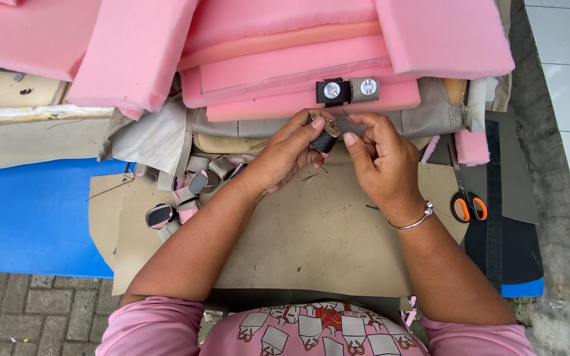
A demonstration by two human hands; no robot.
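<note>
The left hand [288, 150] pinches a small dark strap piece [325, 140] between thumb and fingers, and the right hand [380, 158] meets it with fingertips closed on its metal end (both over the tan sheet [311, 244] on the table). At twelve o'clock two buckle pieces [347, 90] rest on pink foam [298, 66]. Orange-handled scissors [468, 201] lie at three o'clock, and more strap pieces [179, 201] at nine.
</note>
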